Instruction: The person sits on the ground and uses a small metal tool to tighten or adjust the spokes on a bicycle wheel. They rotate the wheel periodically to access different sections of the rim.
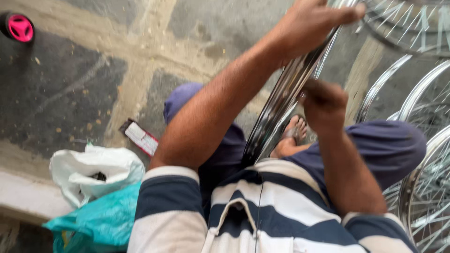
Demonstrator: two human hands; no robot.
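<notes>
Head view: left hand clamps its fingers over the top of a shiny metal wheel rim standing between the knees. Right hand, curled into a fist, presses against the rim's side. More spoked wheels lie just right; plastic bags sit left.
</notes>
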